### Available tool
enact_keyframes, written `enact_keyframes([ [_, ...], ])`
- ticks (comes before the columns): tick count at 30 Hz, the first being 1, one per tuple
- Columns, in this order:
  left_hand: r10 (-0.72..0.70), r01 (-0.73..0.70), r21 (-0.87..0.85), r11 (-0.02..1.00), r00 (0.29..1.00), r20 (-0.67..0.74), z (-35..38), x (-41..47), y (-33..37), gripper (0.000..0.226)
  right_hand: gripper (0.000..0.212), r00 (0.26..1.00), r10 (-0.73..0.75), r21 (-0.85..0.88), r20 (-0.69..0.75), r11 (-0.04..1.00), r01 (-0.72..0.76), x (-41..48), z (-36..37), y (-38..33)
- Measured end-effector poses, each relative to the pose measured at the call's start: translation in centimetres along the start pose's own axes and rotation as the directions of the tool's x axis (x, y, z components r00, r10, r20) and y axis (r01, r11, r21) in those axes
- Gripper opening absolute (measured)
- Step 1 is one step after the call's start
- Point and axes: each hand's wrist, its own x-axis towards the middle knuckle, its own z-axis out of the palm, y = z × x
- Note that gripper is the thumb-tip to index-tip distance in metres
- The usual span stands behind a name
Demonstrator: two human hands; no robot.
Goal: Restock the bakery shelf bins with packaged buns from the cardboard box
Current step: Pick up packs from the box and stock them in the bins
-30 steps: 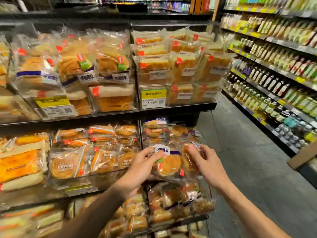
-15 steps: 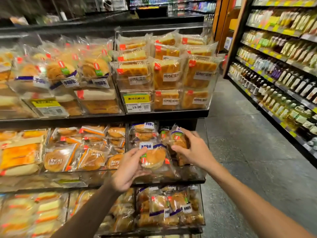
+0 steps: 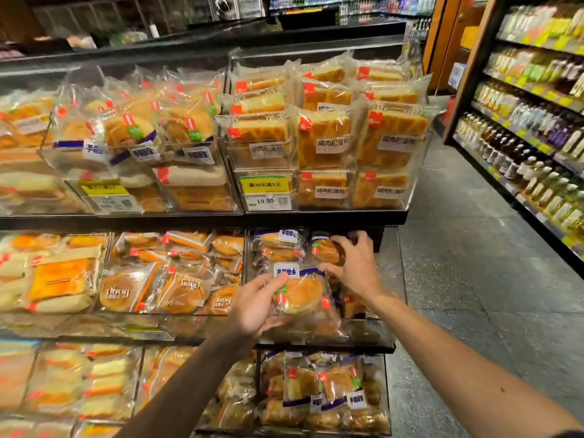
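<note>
The left hand (image 3: pixel 256 308) curls round a packaged bun (image 3: pixel 301 295) at the front of the middle shelf's right-end bin (image 3: pixel 389 279). The right hand (image 3: pixel 355 267) grips a second bun pack (image 3: pixel 325 251) further back in that bin.

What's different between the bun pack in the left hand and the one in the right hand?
The left hand holds the front bun pack at the front of the bin, round top facing out; the right hand grips the back bun pack deeper in. The front bun pack shows almost whole; the back bun pack is partly covered by fingers. Both have clear wrappers and a green-and-red sticker.
</note>
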Motion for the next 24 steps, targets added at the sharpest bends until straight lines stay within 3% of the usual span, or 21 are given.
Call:
enact_keyframes([
  [3, 0.009, -0.008, -0.024, 1.000, 1.000, 0.005, 0.9, 0.7, 0.5, 0.028, 0.075, 0.999, -0.006, -0.016, 0.036, 1.000, 0.007, 0.2, 0.2, 0.3],
  [6, 0.012, -0.013, -0.040, 0.999, 1.000, -0.020, 1.8, 1.5, 0.6, 0.031, 0.078, 0.994, 0.063, 0.266, 0.090, 0.960, -0.085, -0.1, -0.5, 1.1],
  [8, 0.022, -0.023, -0.024, 0.999, 0.999, -0.030, 2.2, 2.4, 0.2, 0.033, 0.055, 0.979, 0.124, 0.497, 0.163, 0.847, -0.190, -0.1, -1.0, 1.4],
  [10, 0.053, -0.052, 0.018, 0.998, 0.998, -0.044, 2.8, 2.6, 0.1, 0.054, 0.036, 0.963, 0.162, 0.626, 0.214, 0.734, -0.262, -0.3, -1.6, 1.5],
  [12, 0.074, -0.074, 0.043, 0.996, 0.997, -0.016, 3.3, 3.0, 0.0, 0.072, 0.068, 0.941, 0.114, 0.649, 0.318, 0.697, -0.303, -0.5, -1.7, 1.6],
  [13, 0.093, -0.093, 0.056, 0.994, 0.996, 0.001, 3.7, 3.1, 0.2, 0.064, 0.074, 0.932, 0.074, 0.635, 0.355, 0.713, -0.298, -0.7, -1.8, 1.6],
  [15, 0.125, -0.128, 0.113, 0.985, 0.992, 0.032, 4.8, 3.6, 0.5, 0.048, 0.050, 0.912, 0.013, 0.615, 0.410, 0.734, -0.287, -1.2, -2.2, 1.0],
  [16, 0.133, -0.138, 0.128, 0.982, 0.990, 0.051, 5.4, 3.9, 0.6, 0.047, 0.045, 0.903, -0.007, 0.655, 0.431, 0.690, -0.307, -1.3, -2.4, 1.0],
  [19, 0.133, -0.153, 0.178, 0.972, 0.984, 0.120, 7.0, 4.6, 1.1, 0.049, 0.089, 0.900, 0.025, 0.762, 0.435, 0.523, -0.383, -0.8, -2.4, 1.8],
  [20, 0.123, -0.148, 0.194, 0.970, 0.983, 0.137, 7.3, 4.7, 1.2, 0.049, 0.088, 0.904, 0.047, 0.759, 0.424, 0.526, -0.383, -0.7, -2.5, 1.7],
  [23, 0.070, -0.096, 0.210, 0.973, 0.989, 0.127, 7.4, 5.5, 1.5, 0.054, 0.036, 0.912, 0.124, 0.737, 0.391, 0.551, -0.390, -0.8, -2.4, 1.2],
  [24, 0.060, -0.083, 0.225, 0.971, 0.993, 0.106, 7.4, 5.7, 1.4, 0.056, 0.035, 0.915, 0.163, 0.730, 0.368, 0.559, -0.393, -1.0, -2.5, 0.9],
])
